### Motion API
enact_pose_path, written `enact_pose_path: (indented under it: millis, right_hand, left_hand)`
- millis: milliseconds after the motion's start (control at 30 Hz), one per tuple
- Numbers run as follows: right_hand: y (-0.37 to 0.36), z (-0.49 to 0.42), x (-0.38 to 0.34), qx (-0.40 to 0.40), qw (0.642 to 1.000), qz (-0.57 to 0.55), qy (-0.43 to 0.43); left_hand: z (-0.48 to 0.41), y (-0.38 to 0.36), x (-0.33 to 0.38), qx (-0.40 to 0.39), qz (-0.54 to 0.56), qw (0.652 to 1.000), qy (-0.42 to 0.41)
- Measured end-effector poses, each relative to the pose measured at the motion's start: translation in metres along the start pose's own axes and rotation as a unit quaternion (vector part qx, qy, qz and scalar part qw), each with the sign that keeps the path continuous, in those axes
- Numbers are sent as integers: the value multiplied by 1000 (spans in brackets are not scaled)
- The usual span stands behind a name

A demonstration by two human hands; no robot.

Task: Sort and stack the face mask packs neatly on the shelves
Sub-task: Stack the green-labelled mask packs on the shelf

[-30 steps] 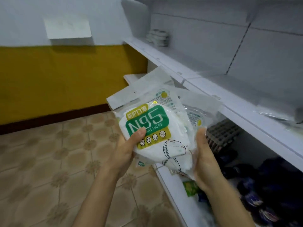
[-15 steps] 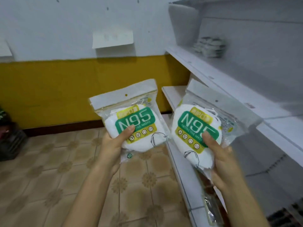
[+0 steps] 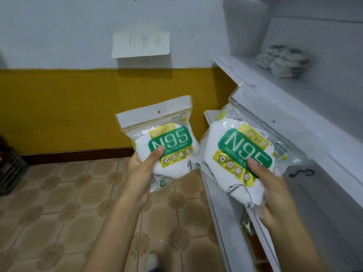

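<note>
White steel shelves (image 3: 290,107) fill the right of frame, one stack of packs (image 3: 282,60) already at upper right, nothing blocking the board. Centre frame, hands apart: my left hand (image 3: 141,171) grips one N95 pack (image 3: 163,142), my right hand (image 3: 275,193) another N95 pack (image 3: 241,154), thumbs on labels, faces up, probably to compare before stacking.

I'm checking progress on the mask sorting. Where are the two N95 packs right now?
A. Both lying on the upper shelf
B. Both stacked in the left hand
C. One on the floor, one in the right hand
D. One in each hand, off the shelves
D: the left hand grips one N95 pack and the right hand grips the other N95 pack, neither resting on the shelves.
</note>
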State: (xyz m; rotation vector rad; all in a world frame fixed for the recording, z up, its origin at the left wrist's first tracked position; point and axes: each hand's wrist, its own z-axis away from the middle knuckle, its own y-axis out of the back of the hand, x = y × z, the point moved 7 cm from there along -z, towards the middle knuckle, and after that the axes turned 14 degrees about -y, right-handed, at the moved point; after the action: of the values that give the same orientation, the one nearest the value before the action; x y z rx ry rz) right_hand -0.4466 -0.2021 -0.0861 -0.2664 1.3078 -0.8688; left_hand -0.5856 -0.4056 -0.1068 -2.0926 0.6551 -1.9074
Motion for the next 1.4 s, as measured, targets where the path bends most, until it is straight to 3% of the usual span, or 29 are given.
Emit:
enact_pose_path:
  millis: [133, 233, 433, 633, 800, 967, 1100, 1200, 1267, 1400]
  right_hand:
    - [-23, -77, -2, -36, 999, 29, -17]
    - [-46, -139, -11, -23, 996, 79, -35]
    - [-41, -243, -60, 162, 969, 185, 26]
    - [-27, -303, -109, 241, 934, 241, 105]
    - [-1, -362, -160, 236, 945, 191, 121]
    - [15, -404, -244, 262, 928, 147, 220]
    - [27, -435, -298, 285, 914, 120, 263]
    - [41, -453, -322, 326, 899, 156, 246]
    - [51, -458, -338, 361, 879, 182, 252]
    - [80, -439, -371, 449, 822, 105, 335]
  left_hand:
    - [-83, -19, -21, -43, -23, 999, 7]
    - [-150, -49, -36, -121, -40, 992, 25]
    - [-258, -97, -80, -213, -64, 972, 73]
    - [-338, -155, -112, -281, -66, 953, 94]
    - [-397, -229, -142, -350, -58, 930, 94]
    - [-456, -328, -160, -415, 15, 903, 111]
    - [-498, -389, -178, -393, 117, 901, 144]
    - [-514, -419, -206, -349, 103, 917, 163]
    - [-526, -442, -220, -336, 108, 921, 167]
    - [-568, -495, -238, -337, 145, 915, 166]
